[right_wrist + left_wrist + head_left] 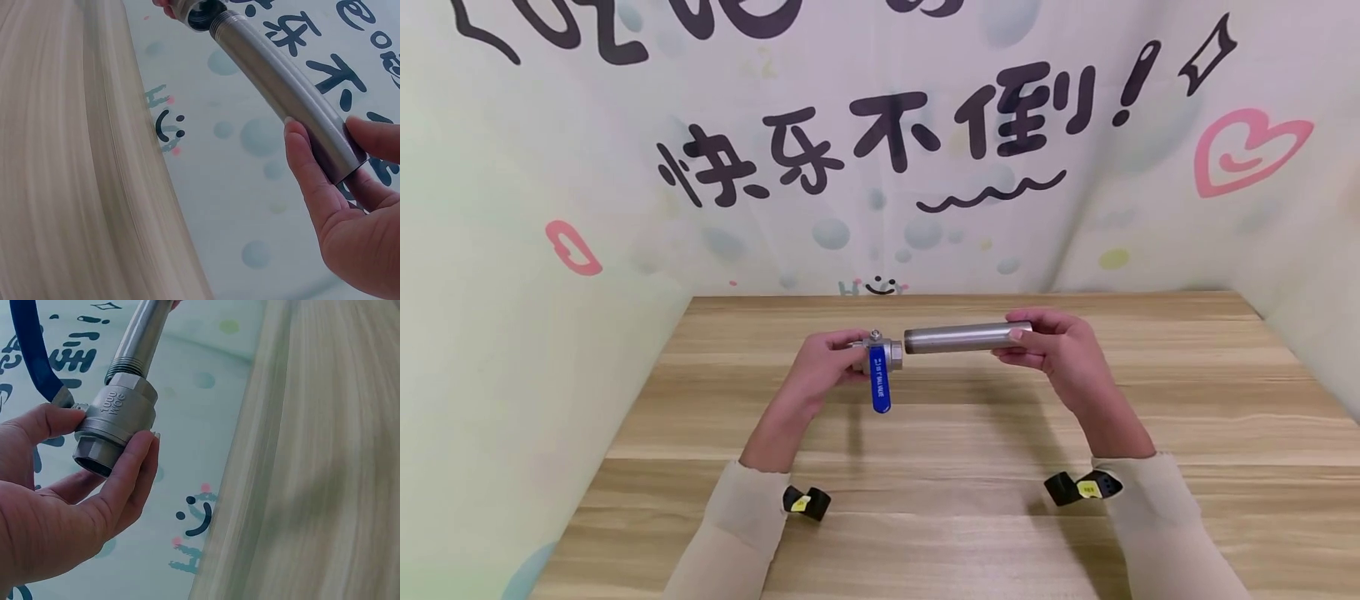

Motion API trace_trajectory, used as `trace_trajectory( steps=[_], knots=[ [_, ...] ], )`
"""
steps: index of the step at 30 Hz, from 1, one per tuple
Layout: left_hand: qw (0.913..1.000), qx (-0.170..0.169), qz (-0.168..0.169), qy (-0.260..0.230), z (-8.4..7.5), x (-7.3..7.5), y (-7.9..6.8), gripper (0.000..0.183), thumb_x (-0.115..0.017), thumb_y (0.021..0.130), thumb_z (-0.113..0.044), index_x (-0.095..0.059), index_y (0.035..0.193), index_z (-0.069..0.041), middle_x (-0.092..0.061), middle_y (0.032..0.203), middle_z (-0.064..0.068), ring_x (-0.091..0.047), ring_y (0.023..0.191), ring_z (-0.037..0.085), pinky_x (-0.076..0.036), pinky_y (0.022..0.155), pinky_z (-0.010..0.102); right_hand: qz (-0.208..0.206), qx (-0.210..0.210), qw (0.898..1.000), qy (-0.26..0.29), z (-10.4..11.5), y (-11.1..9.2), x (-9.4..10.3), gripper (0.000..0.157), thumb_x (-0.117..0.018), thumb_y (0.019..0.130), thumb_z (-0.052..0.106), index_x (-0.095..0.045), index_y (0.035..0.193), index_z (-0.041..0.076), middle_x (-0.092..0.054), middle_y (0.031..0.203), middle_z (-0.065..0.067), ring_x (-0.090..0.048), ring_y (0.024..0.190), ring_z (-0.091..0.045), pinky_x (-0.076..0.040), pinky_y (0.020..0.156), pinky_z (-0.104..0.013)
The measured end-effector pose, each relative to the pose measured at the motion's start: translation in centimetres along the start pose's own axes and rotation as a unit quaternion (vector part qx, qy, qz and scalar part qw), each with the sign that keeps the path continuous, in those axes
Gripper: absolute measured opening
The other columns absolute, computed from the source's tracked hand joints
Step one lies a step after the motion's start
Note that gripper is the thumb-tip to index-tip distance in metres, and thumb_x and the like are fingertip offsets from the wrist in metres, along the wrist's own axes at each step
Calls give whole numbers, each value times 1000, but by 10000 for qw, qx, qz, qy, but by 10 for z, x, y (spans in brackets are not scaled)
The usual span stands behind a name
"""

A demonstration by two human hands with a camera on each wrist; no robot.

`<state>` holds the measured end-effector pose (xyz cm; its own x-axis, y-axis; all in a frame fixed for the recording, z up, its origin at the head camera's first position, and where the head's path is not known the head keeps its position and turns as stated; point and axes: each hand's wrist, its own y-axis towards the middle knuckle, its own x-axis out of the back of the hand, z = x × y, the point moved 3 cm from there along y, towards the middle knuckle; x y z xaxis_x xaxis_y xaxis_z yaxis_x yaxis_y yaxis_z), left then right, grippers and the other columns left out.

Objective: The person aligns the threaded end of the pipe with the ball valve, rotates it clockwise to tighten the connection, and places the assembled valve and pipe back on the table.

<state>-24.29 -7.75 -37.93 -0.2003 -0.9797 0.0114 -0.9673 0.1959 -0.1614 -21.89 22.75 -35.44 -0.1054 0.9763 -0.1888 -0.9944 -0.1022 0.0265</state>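
Above the table, my left hand (825,367) grips a steel ball valve (115,415) between thumb and fingers. The valve's blue lever handle (880,381) points down toward me in the head view. My right hand (1063,350) pinches a steel pipe (958,337) near its far right end, thumb on one side and fingers on the other. The pipe's threaded end (220,24) faces the valve's open port (203,14), with a narrow gap between them in the head view. The pipe tilts slightly, its right end higher.
A wood-grain table (925,483) lies beneath both hands and carries their shadows. Behind it hangs a white printed cloth (775,242) with black lettering and pink hearts. Small black cameras, one of them on the left wrist (807,503), sit over the beige sleeves (733,521).
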Motion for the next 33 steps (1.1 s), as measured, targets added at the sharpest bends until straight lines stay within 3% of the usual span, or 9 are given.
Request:
trace_trajectory(
  steps=[6, 14, 25, 33],
  knots=[
    [9996, 14, 112, -254, -4, -2, -5, 35, -57, 90, -3, -63, 124, 3, -62, 121, 21, -66, 87, 22, -56, 88, 44, 106, -23, 9999, 10, -2, 1, -1, 15, -59, 93, -1, -68, 103, 6, -58, 103, -12, -72, 81, -24, -58, 79, -37],
    [9981, -21, 113, -611, -7, -2, -5, 35, -58, 92, -8, -63, 125, 2, -62, 122, 20, -68, 87, 22, -59, 77, 31, 237, 90, 9996, 100, -2, 2, 0, 17, -58, 92, -3, -68, 103, 5, -56, 106, -13, -71, 83, -25, -58, 80, -37],
    [9970, -205, 147, -726, -12, 0, -6, 35, -57, 90, -4, -62, 124, 5, -62, 119, 20, -66, 86, 23, -58, 73, 29, 491, 290, 9981, 247, -1, 2, 0, 18, -57, 90, -10, -65, 105, -5, -57, 101, -12, -72, 84, -25, -58, 79, -38],
    [9975, -184, 106, -677, -13, 2, -8, 34, -59, 90, -6, -63, 121, 7, -63, 117, 22, -67, 84, 22, -58, 76, 32, 769, 434, 9959, 189, -4, 2, -2, 24, -60, 84, -17, -71, 97, 1, -66, 100, -8, -70, 86, -23, -58, 80, -39]
  ],
)
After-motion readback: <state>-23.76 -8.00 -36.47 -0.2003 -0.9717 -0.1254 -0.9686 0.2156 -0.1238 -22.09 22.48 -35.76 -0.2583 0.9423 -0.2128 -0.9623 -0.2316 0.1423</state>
